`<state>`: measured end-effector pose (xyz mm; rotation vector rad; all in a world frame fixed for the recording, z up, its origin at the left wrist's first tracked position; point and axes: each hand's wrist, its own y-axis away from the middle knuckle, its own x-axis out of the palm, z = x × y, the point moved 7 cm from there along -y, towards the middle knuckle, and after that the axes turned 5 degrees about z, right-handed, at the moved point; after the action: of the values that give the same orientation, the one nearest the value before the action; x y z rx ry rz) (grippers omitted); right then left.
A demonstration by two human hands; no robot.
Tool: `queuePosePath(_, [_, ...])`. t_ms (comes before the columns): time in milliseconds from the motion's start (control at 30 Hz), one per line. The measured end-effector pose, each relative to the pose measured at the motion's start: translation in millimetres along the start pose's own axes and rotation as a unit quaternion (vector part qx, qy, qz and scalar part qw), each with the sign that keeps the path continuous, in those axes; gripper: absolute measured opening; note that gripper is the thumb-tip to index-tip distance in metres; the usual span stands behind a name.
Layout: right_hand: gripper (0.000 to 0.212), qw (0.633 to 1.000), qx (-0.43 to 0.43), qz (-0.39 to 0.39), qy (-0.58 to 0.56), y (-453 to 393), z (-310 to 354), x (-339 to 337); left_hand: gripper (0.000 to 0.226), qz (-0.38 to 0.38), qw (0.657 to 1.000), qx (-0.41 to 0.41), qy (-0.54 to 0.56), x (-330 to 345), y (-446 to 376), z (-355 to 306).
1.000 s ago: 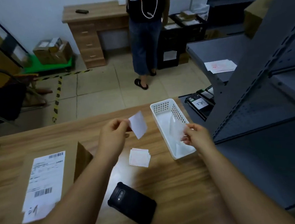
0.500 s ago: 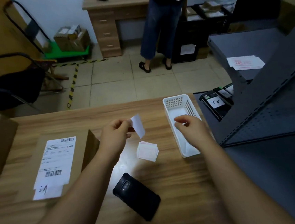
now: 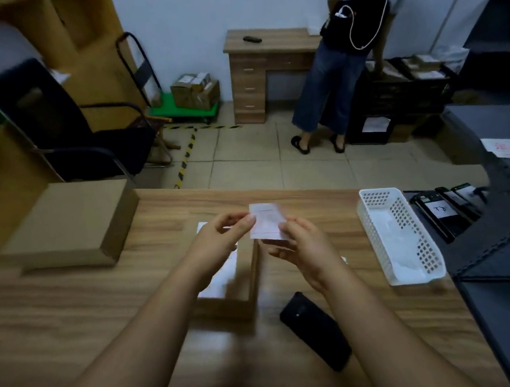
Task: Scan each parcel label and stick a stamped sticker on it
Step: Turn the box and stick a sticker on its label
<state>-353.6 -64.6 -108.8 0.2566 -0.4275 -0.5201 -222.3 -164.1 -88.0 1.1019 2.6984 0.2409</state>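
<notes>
Head view: sticker (image 3: 266,221) (both hands' (image 3: 220,239) pinching grip).

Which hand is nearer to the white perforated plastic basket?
Right. The right hand pinches the white sticker just left of the white perforated plastic basket; the left hand pinches it further left.

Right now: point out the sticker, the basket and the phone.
sticker (image 3: 265,220), head view, bare middle of the sheet between the hands.
basket (image 3: 370,223), head view, left wall.
phone (image 3: 316,331), head view, middle of its black back.
</notes>
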Motion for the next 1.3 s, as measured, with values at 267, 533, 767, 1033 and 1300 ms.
queuePosePath(267, [0.009, 0.993, 0.074, 0.057, -0.069, 8, -44, 81, 0.021, -0.050, 0.996, -0.009, 0.070, -82, 23, 24])
queuePosePath(533, [0.003, 0.979, 0.018, -0.128, 0.158, -5, -72, 67, 0.035, -0.061, 0.996, -0.032, 0.062, -103, 22, 68])
queuePosePath(767, [0.005, 0.959, 0.044, -0.201, 0.193, -1, -67, 21, 0.034, -0.089, 0.992, -0.031, -0.085, -119, 12, 97])
queuePosePath(1033, [0.013, 0.952, 0.094, -0.152, 0.248, -2, -105, 36, 0.039, 0.003, 0.915, 0.003, -0.404, -108, 8, 125])
queuePosePath(1300, [0.010, 0.925, 0.090, -0.179, 0.323, -14, -113, 37, 0.040, 0.006, 0.909, -0.001, -0.418, -106, 7, 128])
